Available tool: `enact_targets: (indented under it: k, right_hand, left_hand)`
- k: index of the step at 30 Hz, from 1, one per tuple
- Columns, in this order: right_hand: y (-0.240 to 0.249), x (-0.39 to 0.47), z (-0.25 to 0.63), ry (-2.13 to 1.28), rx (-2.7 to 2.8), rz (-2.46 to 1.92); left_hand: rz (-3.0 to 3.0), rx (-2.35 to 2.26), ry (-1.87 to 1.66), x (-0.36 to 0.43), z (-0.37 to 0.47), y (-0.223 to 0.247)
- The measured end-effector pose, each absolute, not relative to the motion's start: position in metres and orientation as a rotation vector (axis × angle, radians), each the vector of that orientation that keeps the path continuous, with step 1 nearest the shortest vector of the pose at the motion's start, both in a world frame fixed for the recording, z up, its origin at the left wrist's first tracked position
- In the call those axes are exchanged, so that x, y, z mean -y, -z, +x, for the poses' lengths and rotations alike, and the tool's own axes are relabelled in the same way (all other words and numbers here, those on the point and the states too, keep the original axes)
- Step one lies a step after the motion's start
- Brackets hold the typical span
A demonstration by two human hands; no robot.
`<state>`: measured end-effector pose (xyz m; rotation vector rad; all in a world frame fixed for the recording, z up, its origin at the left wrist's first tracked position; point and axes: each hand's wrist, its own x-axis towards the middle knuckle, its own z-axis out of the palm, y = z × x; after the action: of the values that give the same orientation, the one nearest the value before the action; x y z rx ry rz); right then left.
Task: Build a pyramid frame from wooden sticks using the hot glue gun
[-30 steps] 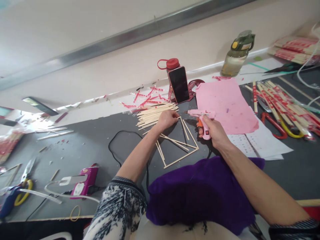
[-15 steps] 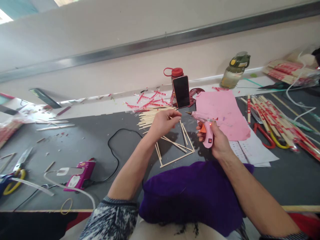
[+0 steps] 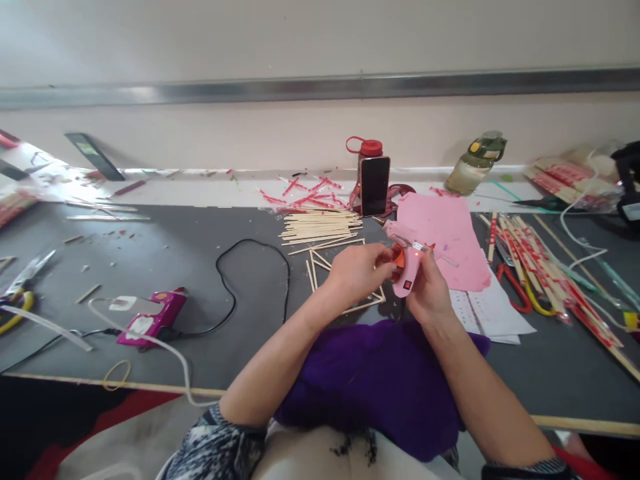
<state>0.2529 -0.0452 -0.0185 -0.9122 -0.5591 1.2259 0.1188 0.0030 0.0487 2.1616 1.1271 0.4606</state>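
A pink glue gun (image 3: pixel 409 270) with an orange trigger and a small lit light is in my right hand (image 3: pixel 431 288), its nozzle pointing up and left. My left hand (image 3: pixel 357 270) has its fingers pressed together at the trigger side of the gun; whether they hold anything is hidden. Beneath and behind my left hand lies a frame of thin wooden sticks (image 3: pixel 357 307), partly covered. Loose wooden sticks (image 3: pixel 320 227) lie in a pile just beyond it.
A phone (image 3: pixel 375 187) leans on a red-capped bottle. Pink sheet (image 3: pixel 440 233), papers, scissors (image 3: pixel 515 290) and wrapped sticks (image 3: pixel 535 260) lie right. Left are a magenta power strip (image 3: pixel 153 319), black cable (image 3: pixel 233 293) and more scissors (image 3: pixel 25 283). A green-lidded bottle (image 3: pixel 473 167) stands behind.
My left hand has moved right and down from near the nozzle to the gun's trigger side. The gun has come slightly lower and tilted. The head view has turned and levelled.
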Motion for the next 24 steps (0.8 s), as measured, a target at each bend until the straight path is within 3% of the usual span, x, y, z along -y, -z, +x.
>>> enact_targets:
  k: [6,14,18,24]
  right_hand:
    - [0.023,0.047,0.259,-1.236,0.625,-0.99]
    - [0.011,0.072,0.28,-1.165,0.607,-1.1]
    - [0.021,0.105,0.294,-1.153,0.552,-1.212]
    - [0.04,0.153,0.291,-1.235,0.356,-1.254]
  left_hand:
    - [2.225,-1.173,-0.498,0.021,0.125,-0.04]
    - [2.085,-1.286,-0.641,0.055,0.049,-0.034]
    - [2.149,-1.274,-0.565,0.078,0.019,-0.019]
    - [2.388,-0.892,-0.323,0.109,0.024,0.0]
